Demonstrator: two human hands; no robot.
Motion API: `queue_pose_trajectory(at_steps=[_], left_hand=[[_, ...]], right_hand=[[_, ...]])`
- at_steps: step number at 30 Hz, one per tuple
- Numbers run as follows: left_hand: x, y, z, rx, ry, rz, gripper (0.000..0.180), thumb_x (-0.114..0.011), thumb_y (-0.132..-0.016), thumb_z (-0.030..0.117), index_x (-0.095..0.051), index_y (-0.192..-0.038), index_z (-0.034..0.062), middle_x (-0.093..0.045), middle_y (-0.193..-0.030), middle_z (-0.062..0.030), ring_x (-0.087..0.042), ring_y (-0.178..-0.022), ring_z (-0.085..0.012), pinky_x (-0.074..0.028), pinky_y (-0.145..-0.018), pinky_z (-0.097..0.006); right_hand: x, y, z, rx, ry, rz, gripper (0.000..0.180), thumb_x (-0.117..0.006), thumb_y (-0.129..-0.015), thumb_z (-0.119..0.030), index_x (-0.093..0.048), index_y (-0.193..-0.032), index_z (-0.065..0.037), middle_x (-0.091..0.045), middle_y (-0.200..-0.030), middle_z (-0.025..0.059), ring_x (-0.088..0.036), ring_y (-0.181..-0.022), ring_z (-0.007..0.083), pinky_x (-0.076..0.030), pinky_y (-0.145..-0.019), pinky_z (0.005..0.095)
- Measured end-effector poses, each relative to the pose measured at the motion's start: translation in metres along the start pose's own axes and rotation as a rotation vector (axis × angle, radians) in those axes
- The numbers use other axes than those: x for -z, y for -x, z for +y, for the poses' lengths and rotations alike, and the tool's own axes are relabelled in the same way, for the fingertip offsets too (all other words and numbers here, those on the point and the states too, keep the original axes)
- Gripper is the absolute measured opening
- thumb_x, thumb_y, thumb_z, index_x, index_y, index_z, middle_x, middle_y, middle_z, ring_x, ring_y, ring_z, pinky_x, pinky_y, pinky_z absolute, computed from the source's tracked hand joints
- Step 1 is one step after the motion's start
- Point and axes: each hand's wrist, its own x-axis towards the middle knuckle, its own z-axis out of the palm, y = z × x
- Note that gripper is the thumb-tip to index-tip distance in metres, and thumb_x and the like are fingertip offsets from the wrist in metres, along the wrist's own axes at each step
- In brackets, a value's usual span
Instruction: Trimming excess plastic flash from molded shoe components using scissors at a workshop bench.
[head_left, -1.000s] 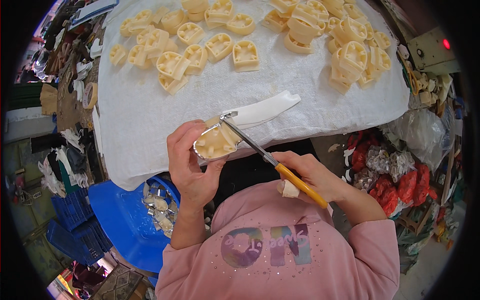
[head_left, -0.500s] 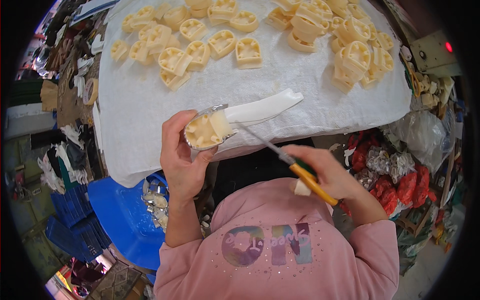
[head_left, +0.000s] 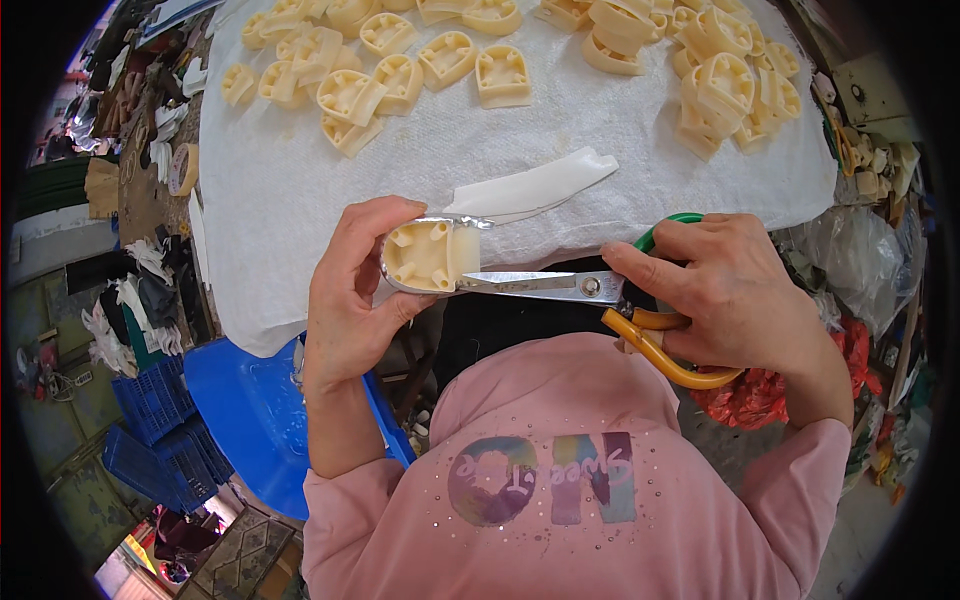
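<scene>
My left hand [head_left: 345, 300] grips a cream plastic shoe heel [head_left: 418, 255], thumb on its near side and fingers on the far side. Shiny silver covering wraps its curved wall, and the hollow, ribbed face is turned up. A loose end of the silver sticks out at the far right corner. In my right hand [head_left: 735, 290] are scissors [head_left: 545, 284] with one green and one yellow handle loop. Their blade tips meet the heel's near right corner, at the silver edge; the blades look only slightly parted. A white curved strip [head_left: 535, 188] lies on the cloth just beyond.
White cloth [head_left: 270, 200] covers the table. Bare cream heels [head_left: 398, 85] lie scattered at the back left, with a heaped pile [head_left: 722, 90] at the back right. A blue tub [head_left: 250, 430] stands low on my left. Red bags [head_left: 745, 400] and clear plastic [head_left: 860, 270] sit at the right.
The scissors have swung from a slant with blades together to lying level, their tips now at the heel's near corner. My right hand has moved right and up, with its fingers in the loops.
</scene>
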Motion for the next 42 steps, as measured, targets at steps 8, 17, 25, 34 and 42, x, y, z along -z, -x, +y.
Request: queue_pose_trajectory(at_steps=[8,17,25,34,42], left_hand=[[-0.004,-0.001,0.0,-0.007,-0.105,0.043,0.062,-0.08,-0.063,0.02,-0.055,-0.116,-0.0011,-0.05,-0.115,-0.0081,-0.05,-0.108,-0.0193,-0.039,-0.094,-0.031],[-0.01,0.0,0.003,0.025,-0.081,-0.021,0.06,-0.076,-0.061,0.005,-0.056,-0.117,0.0011,-0.049,-0.115,-0.0084,-0.05,-0.111,-0.02,-0.038,-0.096,-0.029],[-0.014,0.002,-0.005,0.115,0.089,0.015,0.061,-0.078,-0.061,0.006,-0.055,-0.117,0.0001,-0.05,-0.113,-0.007,-0.051,-0.108,-0.0185,-0.039,-0.095,-0.028],[-0.013,0.0,-0.008,0.083,0.06,0.008,0.06,-0.079,-0.064,0.01,-0.055,-0.118,-0.0003,-0.051,-0.111,-0.0069,-0.052,-0.107,-0.0184,-0.04,-0.095,-0.028],[-0.007,0.005,-0.02,0.142,0.031,0.2,0.056,-0.076,-0.065,0.004,-0.054,-0.116,0.0002,-0.053,-0.109,-0.0066,-0.053,-0.105,-0.0167,-0.04,-0.094,-0.028]], right_hand=[[0.007,-0.004,0.003,0.066,0.031,0.005,0.039,-0.073,-0.066,-0.028,-0.059,-0.098,-0.01,-0.051,-0.063,0.0039,-0.057,-0.053,0.0227,-0.041,-0.044,0.0358],[0.003,-0.006,0.018,0.136,0.014,-0.041,0.039,-0.074,-0.065,-0.026,-0.059,-0.097,-0.008,-0.051,-0.062,0.0028,-0.057,-0.052,0.0215,-0.041,-0.047,0.0342],[0.005,-0.004,0.019,0.159,0.043,-0.04,0.039,-0.074,-0.064,-0.025,-0.058,-0.096,-0.008,-0.051,-0.061,0.003,-0.055,-0.051,0.0221,-0.042,-0.048,0.0343],[-0.003,-0.004,0.02,0.16,0.039,-0.054,0.036,-0.073,-0.067,-0.024,-0.057,-0.094,-0.008,-0.052,-0.061,0.0041,-0.056,-0.052,0.0228,-0.043,-0.048,0.0342],[-0.026,-0.005,0.023,-0.087,-0.164,0.254,0.048,-0.076,-0.067,-0.018,-0.058,-0.111,-0.012,-0.056,-0.074,0.0072,-0.058,-0.064,0.0268,-0.046,-0.054,0.0338]])
